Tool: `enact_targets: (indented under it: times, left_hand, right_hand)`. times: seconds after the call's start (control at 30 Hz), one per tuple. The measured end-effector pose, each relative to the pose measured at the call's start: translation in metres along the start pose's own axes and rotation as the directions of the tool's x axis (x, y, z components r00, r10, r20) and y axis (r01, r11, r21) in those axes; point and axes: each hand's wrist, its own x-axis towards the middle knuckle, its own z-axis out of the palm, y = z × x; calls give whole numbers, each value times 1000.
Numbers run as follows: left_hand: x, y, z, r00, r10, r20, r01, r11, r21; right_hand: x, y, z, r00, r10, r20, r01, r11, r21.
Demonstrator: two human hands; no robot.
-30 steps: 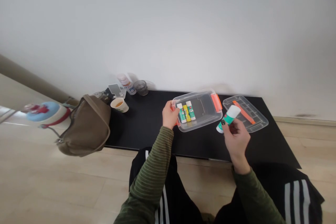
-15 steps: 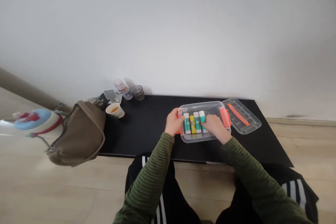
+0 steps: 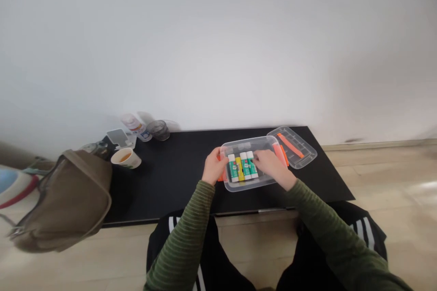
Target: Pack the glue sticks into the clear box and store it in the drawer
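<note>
The left hand (image 3: 214, 167), in the head view, pinches the left end of the clear rectangular plastic box (image 3: 249, 186). Inside the box, three green-and-white cylindrical sticks (image 3: 245, 166) and one yellow stick (image 3: 239, 171) lie side by side. The right hand (image 3: 269, 163) touches the rightmost; its grip cannot be told. Right of the box rests a clear plastic lid (image 3: 302, 143).

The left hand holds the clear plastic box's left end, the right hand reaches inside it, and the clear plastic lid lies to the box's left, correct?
Not quite: the clear plastic lid with an orange strip lies to the right of the clear rectangular plastic box in the head view. The left hand holds the box's left end, and the right hand reaches inside.
</note>
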Motion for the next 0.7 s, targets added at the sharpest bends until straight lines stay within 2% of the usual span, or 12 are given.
enact_targets:
  times: [0.07, 0.1, 0.13, 0.2, 0.23, 0.27, 0.3, 0.37, 0.43, 0.5, 0.57, 0.7]
  left_hand:
    - [0, 1, 1, 1000, 9, 2, -9, 1000, 20]
    - [0, 1, 1, 1000, 12, 2, -12, 999, 32]
    - [0, 1, 1, 1000, 11, 2, -11, 999, 45]
    - [1, 0, 2, 1000, -1, -6, 1, 998, 65]
    - [1, 0, 2, 1000, -9, -15, 10, 997, 74]
    - [1, -1, 2, 1000, -17, -23, 19, 997, 81]
    - [2, -1, 3, 999, -25, -30, 27, 996, 85]
    - [3, -2, 3, 999, -31, -41, 35, 996, 86]
    - [4, -3, 4, 999, -31, -45, 35, 996, 78]
    - [4, -4, 5, 998, -36, -42, 39, 997, 63]
    - [5, -4, 6, 998, -51, -39, 52, 998, 44]
    - [6, -5, 9, 995, -90, -51, 92, 995, 28]
  right_hand:
    - [-13, 9, -18, 995, -49, -89, 52, 998, 23]
    - [-18, 17, -28, 982, -78, -171, 86, 996, 36]
    - [-23, 26, -38, 956, -100, -276, 117, 992, 47]
    - [-29, 50, -53, 870, -99, -483, 144, 988, 58]
    - [-30, 64, -58, 838, -77, -540, 128, 990, 58]
    - [-30, 79, -60, 836, -44, -547, 86, 995, 53]
    - [-28, 94, -60, 861, -9, -508, 34, 999, 39]
    - [-24, 124, -52, 937, 65, -342, -74, 997, -16]
    - [-22, 147, -36, 976, 126, -175, -141, 987, -75]
    - [-21, 162, -19, 980, 173, -94, -182, 978, -98]
    - [-22, 169, -6, 975, 211, -74, -218, 971, -102]
    - [-24, 170, 4, 974, 225, -36, -228, 963, -145]
